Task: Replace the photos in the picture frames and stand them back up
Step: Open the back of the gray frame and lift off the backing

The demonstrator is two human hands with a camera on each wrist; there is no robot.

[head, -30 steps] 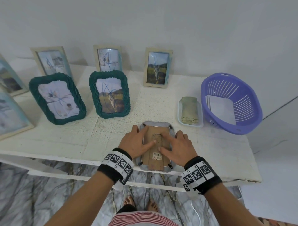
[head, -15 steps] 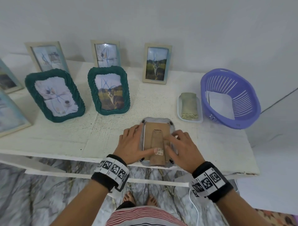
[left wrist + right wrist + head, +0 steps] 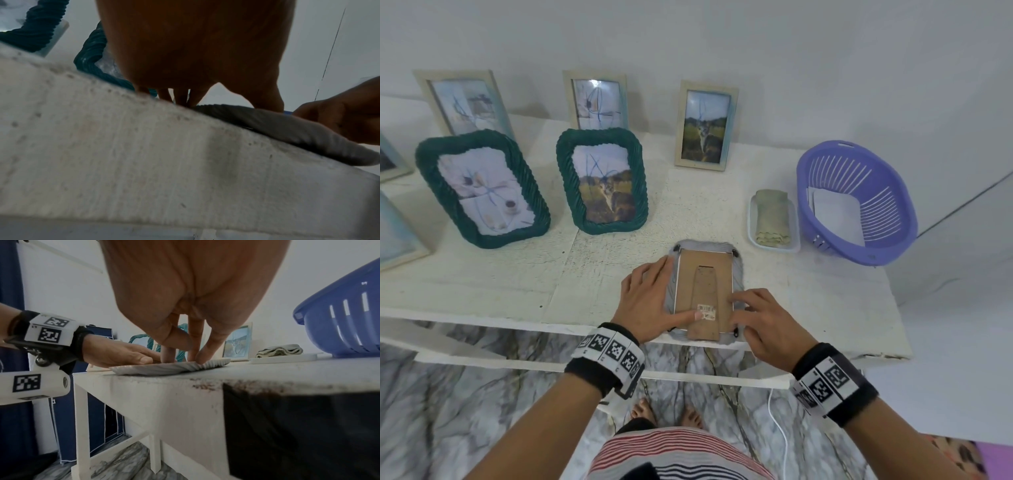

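Note:
A grey picture frame (image 3: 736,270) lies face down at the front edge of the white table (image 3: 517,274), its brown cardboard back (image 3: 703,291) and folded stand facing up. My left hand (image 3: 654,294) lies flat along the frame's left side, and its thumb presses the cardboard beside a barcode sticker. The fingertips of my right hand (image 3: 753,308) press on the frame's right edge near the lower right clip. The right wrist view shows that hand (image 3: 185,345) standing on its fingertips on the frame (image 3: 170,367). The photo side is hidden.
Two green rope frames (image 3: 482,186) (image 3: 602,180) stand to the left, and pale wooden frames (image 3: 705,125) stand along the wall. At the right are a white tray with a folded cloth (image 3: 773,219) and a purple basket (image 3: 856,202) holding white sheets.
Both hands slid off the middle of the stand. My left hand moved to the frame's left side with its thumb near the sticker, and my right fingers went to the right edge.

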